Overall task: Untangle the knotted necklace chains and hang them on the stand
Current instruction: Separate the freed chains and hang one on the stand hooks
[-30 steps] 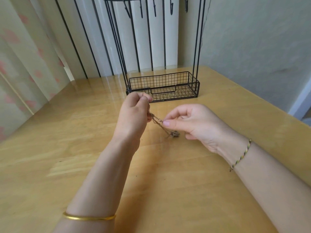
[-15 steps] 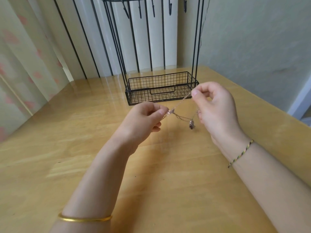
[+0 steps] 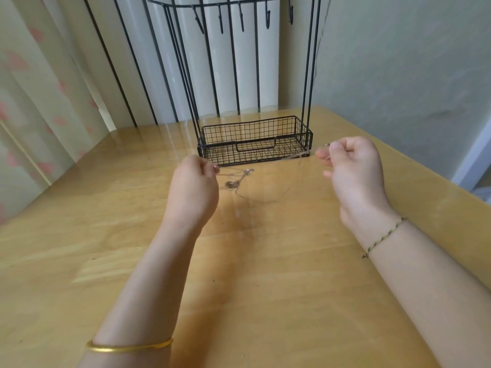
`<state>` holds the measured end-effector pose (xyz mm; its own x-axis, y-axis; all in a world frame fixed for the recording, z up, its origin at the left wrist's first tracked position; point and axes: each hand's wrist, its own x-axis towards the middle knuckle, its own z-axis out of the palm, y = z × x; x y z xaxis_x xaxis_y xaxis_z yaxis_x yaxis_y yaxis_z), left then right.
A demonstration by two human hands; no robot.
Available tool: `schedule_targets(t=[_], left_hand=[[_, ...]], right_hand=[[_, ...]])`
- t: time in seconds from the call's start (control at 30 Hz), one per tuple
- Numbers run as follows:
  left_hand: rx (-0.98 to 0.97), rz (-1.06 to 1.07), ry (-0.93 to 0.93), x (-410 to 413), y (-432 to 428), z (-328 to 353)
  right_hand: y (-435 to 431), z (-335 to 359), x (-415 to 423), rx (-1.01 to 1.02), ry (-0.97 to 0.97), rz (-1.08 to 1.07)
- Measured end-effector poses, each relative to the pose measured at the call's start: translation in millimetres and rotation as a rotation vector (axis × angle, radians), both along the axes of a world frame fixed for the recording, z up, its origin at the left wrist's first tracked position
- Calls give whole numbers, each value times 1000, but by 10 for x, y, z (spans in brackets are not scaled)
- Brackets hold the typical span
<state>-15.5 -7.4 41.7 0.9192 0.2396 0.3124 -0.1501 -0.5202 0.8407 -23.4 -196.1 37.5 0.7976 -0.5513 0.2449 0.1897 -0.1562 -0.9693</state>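
Observation:
A thin gold-coloured necklace chain [image 3: 268, 201] stretches between my two hands above the wooden table [image 3: 265, 274]. My left hand [image 3: 194, 189] pinches one end, where a small knot with a pendant [image 3: 233, 183] dangles. My right hand [image 3: 353, 168] pinches the other end, raised near the stand's right corner. A slack loop of chain sags between them. The black wire stand [image 3: 255, 140] sits behind the hands, with a mesh basket base and a top bar carrying several bare hooks [image 3: 240, 18].
A curtain hangs at the left and a grey wall runs along the right. Behind the stand are white vertical slats with black bars. The table's right edge runs diagonally close to my right forearm.
My hands have pulled far apart, the left going left and the right going right. The chain has drawn out from a short bundle into a long sagging span.

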Motion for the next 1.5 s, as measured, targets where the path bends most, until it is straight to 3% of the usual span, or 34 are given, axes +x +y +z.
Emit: schedule_targets(t=[0.1, 0.23, 0.3, 0.43, 0.5, 0.63, 0.7, 0.83, 0.93, 1.1, 1.27, 1.43, 1.5], left_hand=[[-420, 1, 119, 29, -6, 26], [-914, -95, 222, 36, 19, 40], [-1055, -133, 226, 24, 38, 58], [-1219, -208, 190, 3, 50, 107], [-1230, -235, 179, -6, 48, 114], [-1152, -292, 170, -48, 2, 131], [-1027, -299, 147, -87, -31, 152], [-790, -302, 67, -178, -97, 219], [-725, -322, 29, -219, -116, 254], [-655, -320, -11, -237, -111, 261], [-560, -327, 26, -233, -55, 251], [-695, -390, 103, -209, 59, 278], [-616, -436, 157, -192, 92, 267]], right_hand=[[34, 71, -30, 734, -48, 230], [47, 86, -24, 1140, -71, 322], [42, 65, -12, 1158, -10, 387], [37, 34, -16, 992, 117, 525], [50, 41, -36, 959, 111, 525], [95, 70, -63, 1161, 18, 582], [120, 70, -77, 969, 80, 589], [217, 54, -180, 172, 200, 596], [269, 77, -257, -220, 201, 655], [248, 91, -260, -291, 161, 688], [175, 6, -166, -364, 99, 487], [46, -42, -74, -422, 93, 298], [19, -53, -48, -442, 81, 231]])
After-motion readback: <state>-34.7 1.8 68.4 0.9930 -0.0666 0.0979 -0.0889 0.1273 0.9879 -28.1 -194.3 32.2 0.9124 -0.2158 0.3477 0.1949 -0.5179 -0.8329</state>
